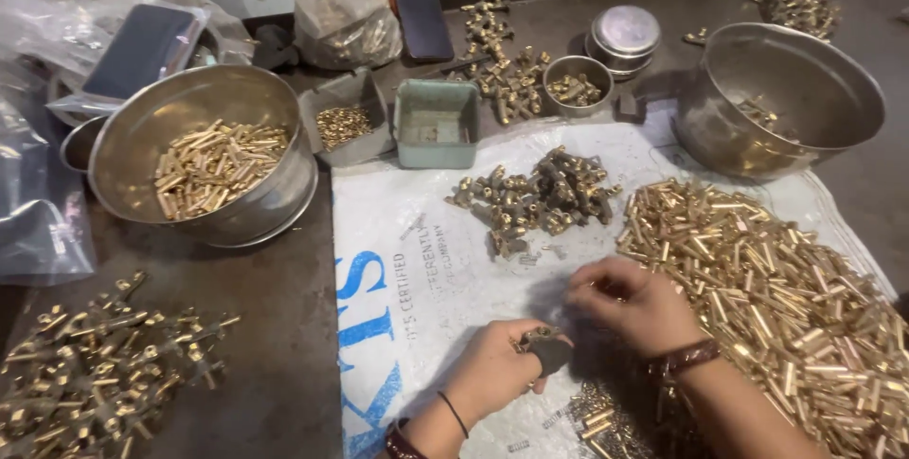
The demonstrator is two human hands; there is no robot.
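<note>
As seen from the head camera, the left hand (492,369) is curled closed around a small dark fitting (546,349) with a brass end, thumb and fingers clamped on it just above the white woven sack (426,260) that covers the work surface. The right hand (632,303) sits just beside it, fingers bent inward and pinched together; a small part may be between the fingertips, but I cannot tell what, if anything, they hold. Both wrists carry bands.

To the right of the right hand, touching its wrist area, lies a large heap of brass tubes (767,288) spread across the sack. Above the hands, near the sack's middle, is a cluster of dark and brass fittings (540,198). A smaller scatter of brass pieces (597,421) lies between the forearms at the lower edge.

On the left, a steel bowl (204,222) holds short brass tubes; below it, on the dark table, lies a pile of assembled brass parts (95,364). A grey tray of small brass nuts (343,125) and a green rectangular box (436,123) stand behind the sack. At upper right a large steel pot (786,99) is tilted, nearly bare inside. A small round tin (576,85) holds fittings, beside a lidded tin (625,33). A dark phone (421,16) lies at the back.
</note>
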